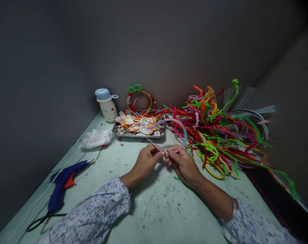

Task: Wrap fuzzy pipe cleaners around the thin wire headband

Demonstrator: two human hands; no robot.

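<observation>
A slim headband [186, 134] wrapped in fuzzy pipe cleaner, in bands of purple, pink and blue, arches up from my right hand [181, 162]. The fingers of that hand are closed on its pink lower end. My left hand [149, 159] is pinched shut beside it, the fingertips of both hands almost meeting. From the left fingers a thin white strip [153, 144] sticks out toward the upper left. Whether it joins the headband is hidden by the fingers. Behind my hands, a metal tray [141, 136] holds petal-like flower pieces [130, 120] and small beads.
A blue glue gun [61, 179] with a red trigger lies at left, its cord trailing. Further back are a plastic bag [96, 139], a lidded bottle [108, 108] and finished-looking hoops [141, 100]. A large heap of colourful pipe cleaners [220, 132] covers the table's right side.
</observation>
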